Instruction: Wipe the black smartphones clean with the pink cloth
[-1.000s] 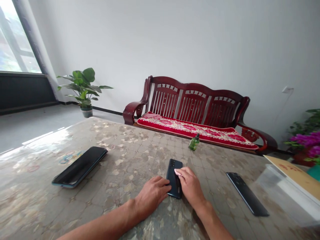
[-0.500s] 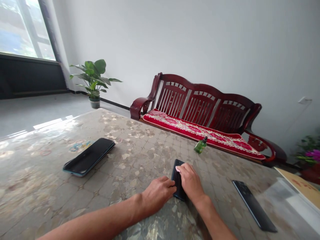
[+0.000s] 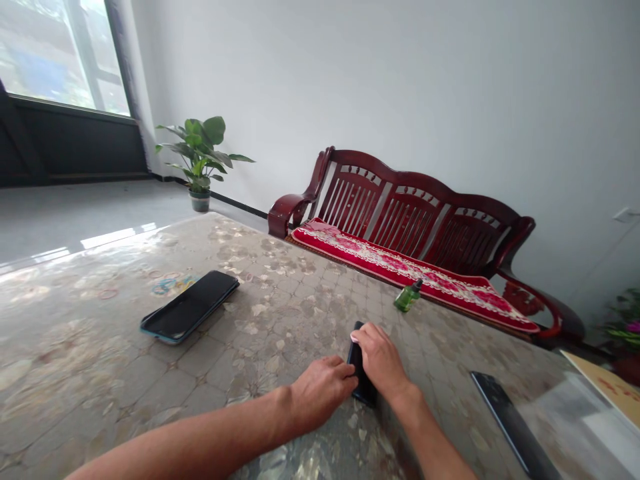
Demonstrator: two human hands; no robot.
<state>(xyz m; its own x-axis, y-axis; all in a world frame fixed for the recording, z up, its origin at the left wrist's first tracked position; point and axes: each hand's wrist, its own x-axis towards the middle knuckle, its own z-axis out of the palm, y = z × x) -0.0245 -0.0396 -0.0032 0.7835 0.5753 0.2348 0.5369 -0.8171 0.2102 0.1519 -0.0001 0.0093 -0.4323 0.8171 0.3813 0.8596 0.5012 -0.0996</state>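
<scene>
A dark smartphone [image 3: 365, 388] lies on the table under both hands, its middle and right side partly covered. My left hand [image 3: 324, 390] has its fingers bent together and grips the phone's left edge. My right hand [image 3: 384, 360] is curled over the phone's upper part, fingers and thumb pressed together on it. Something small and whitish [image 3: 355, 338] shows at the right fingertips; whether it is a pad or a nail I cannot make out.
Left lies a larger black phone [image 3: 193, 303] on a bluish case, beside coloured bands [image 3: 167, 287]. A green dropper bottle [image 3: 407, 297] stands beyond my hands. At right are another dark phone [image 3: 510, 420] and a tan box [image 3: 605, 387]. A wooden bench [image 3: 415, 213] stands behind the table.
The whole view has shifted slightly, so things at the left sit further right. Both hands stay on the phone, the right still curled over its upper part.
</scene>
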